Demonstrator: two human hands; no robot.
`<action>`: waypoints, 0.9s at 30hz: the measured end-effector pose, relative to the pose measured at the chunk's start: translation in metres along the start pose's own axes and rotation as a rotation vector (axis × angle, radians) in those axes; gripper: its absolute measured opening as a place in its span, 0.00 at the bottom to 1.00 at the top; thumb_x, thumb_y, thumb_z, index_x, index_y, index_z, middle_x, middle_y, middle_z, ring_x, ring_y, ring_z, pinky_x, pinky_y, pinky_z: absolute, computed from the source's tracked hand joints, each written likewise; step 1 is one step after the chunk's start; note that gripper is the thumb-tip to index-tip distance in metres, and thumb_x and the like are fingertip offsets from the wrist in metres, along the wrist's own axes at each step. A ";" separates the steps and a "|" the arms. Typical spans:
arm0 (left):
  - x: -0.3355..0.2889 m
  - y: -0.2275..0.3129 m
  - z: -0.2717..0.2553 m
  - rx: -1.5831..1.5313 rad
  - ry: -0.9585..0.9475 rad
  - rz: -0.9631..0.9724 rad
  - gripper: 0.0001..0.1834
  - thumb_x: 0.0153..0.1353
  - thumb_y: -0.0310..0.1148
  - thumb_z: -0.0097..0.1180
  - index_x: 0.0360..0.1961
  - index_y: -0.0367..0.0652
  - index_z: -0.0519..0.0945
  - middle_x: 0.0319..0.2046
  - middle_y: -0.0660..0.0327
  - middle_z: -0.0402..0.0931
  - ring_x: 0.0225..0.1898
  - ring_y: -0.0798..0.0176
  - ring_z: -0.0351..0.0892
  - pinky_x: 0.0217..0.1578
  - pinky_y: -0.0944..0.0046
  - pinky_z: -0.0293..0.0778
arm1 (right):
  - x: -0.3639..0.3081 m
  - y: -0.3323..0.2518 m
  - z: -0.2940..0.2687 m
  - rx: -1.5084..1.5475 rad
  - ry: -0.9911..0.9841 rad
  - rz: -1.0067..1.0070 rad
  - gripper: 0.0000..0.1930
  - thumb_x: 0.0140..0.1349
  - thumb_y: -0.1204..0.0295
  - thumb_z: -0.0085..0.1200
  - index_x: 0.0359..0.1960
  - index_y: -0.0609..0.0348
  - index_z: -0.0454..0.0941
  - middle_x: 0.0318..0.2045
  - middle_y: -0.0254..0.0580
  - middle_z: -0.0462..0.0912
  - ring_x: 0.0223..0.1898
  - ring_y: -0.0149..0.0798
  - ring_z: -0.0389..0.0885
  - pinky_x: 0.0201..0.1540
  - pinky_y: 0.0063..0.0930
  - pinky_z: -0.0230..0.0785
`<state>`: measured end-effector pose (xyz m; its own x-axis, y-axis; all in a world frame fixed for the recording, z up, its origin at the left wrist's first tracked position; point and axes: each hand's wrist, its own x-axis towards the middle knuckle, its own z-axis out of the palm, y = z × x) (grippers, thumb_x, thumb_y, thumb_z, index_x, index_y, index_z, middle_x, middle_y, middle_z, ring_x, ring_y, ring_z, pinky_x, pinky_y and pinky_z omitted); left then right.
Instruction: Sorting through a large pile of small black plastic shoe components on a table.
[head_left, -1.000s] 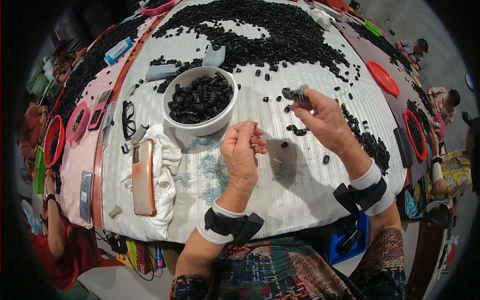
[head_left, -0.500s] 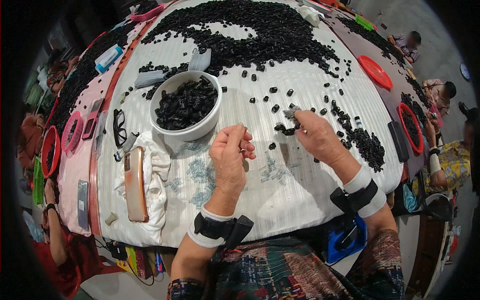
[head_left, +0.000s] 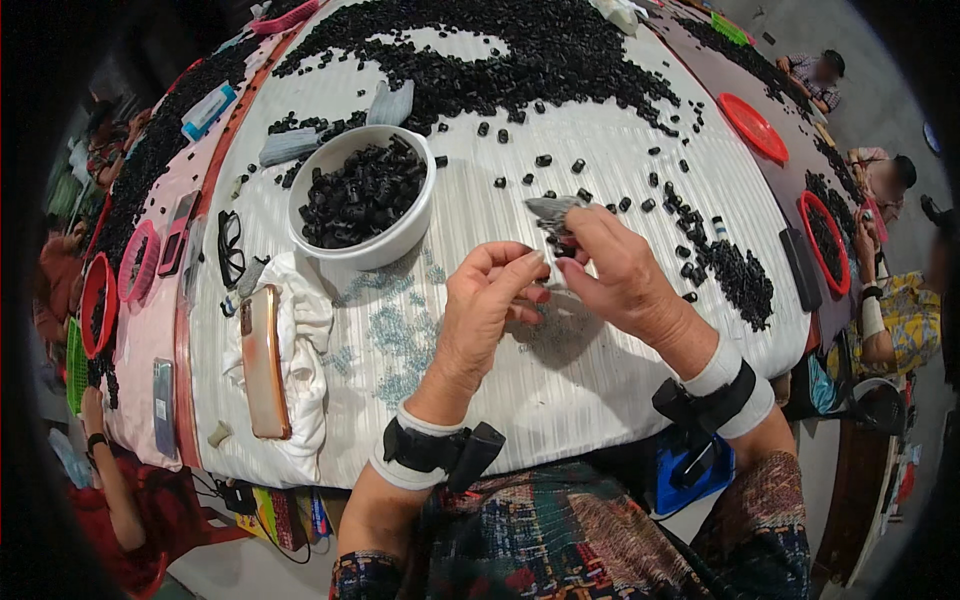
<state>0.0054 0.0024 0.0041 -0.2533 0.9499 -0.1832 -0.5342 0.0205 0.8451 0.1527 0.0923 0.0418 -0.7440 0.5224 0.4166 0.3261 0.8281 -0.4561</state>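
My right hand (head_left: 625, 270) is closed, with a grey cloth-like piece (head_left: 548, 210) sticking out past its fingers. Small black cylindrical parts (head_left: 562, 249) show just beside its fingertips; whether it holds any of them I cannot tell. Almost touching it, my left hand (head_left: 487, 300) is pinched, thumb against fingers, and what lies in the pinch is too small to make out. Left of the hands stands a white bowl (head_left: 385, 245) heaped with black parts (head_left: 365, 195). Tiny bluish coil-like pieces (head_left: 400, 345) are scattered on the white cloth (head_left: 560, 420) below.
A large spread of black parts (head_left: 540, 70) covers the far side. A smaller black pile (head_left: 740, 285) lies right. Glasses (head_left: 231, 250), a phone case (head_left: 264, 365) and white fabric (head_left: 308, 320) lie left. Co-workers sit along both sides, near red trays (head_left: 752, 128).
My right hand has moved left, bringing the grey piece toward my left hand. My left hand has shifted slightly right, so the two now nearly meet.
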 end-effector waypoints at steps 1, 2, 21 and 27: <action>0.001 0.000 0.000 -0.006 -0.070 -0.012 0.13 0.61 0.36 0.57 0.41 0.38 0.73 0.34 0.59 0.79 0.31 0.69 0.81 0.25 0.72 0.79 | 0.002 -0.007 0.001 0.040 0.008 -0.068 0.20 0.48 0.83 0.54 0.46 0.63 0.68 0.33 0.48 0.71 0.30 0.47 0.77 0.31 0.35 0.74; 0.002 -0.004 -0.001 0.033 -0.070 0.009 0.13 0.62 0.36 0.57 0.40 0.38 0.74 0.34 0.60 0.79 0.31 0.69 0.81 0.26 0.71 0.80 | 0.003 -0.013 0.002 0.084 0.017 -0.120 0.19 0.49 0.83 0.54 0.44 0.63 0.69 0.32 0.46 0.71 0.30 0.46 0.77 0.31 0.34 0.74; -0.001 -0.003 0.000 0.061 0.000 0.002 0.15 0.58 0.30 0.60 0.46 0.33 0.79 0.32 0.59 0.80 0.27 0.72 0.77 0.27 0.73 0.78 | -0.060 0.008 0.011 -0.297 -0.133 -0.046 0.10 0.51 0.79 0.52 0.37 0.62 0.73 0.26 0.43 0.72 0.31 0.45 0.77 0.30 0.35 0.73; -0.003 -0.001 0.003 0.090 -0.068 0.017 0.14 0.59 0.26 0.59 0.45 0.33 0.78 0.29 0.60 0.79 0.26 0.73 0.77 0.25 0.73 0.78 | -0.036 -0.002 -0.014 -0.066 0.079 0.051 0.12 0.48 0.85 0.52 0.37 0.63 0.72 0.27 0.45 0.72 0.27 0.44 0.76 0.29 0.33 0.71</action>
<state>0.0090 0.0006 0.0050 -0.2047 0.9693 -0.1364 -0.4552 0.0291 0.8899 0.1869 0.0747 0.0389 -0.6778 0.5763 0.4565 0.4016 0.8103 -0.4267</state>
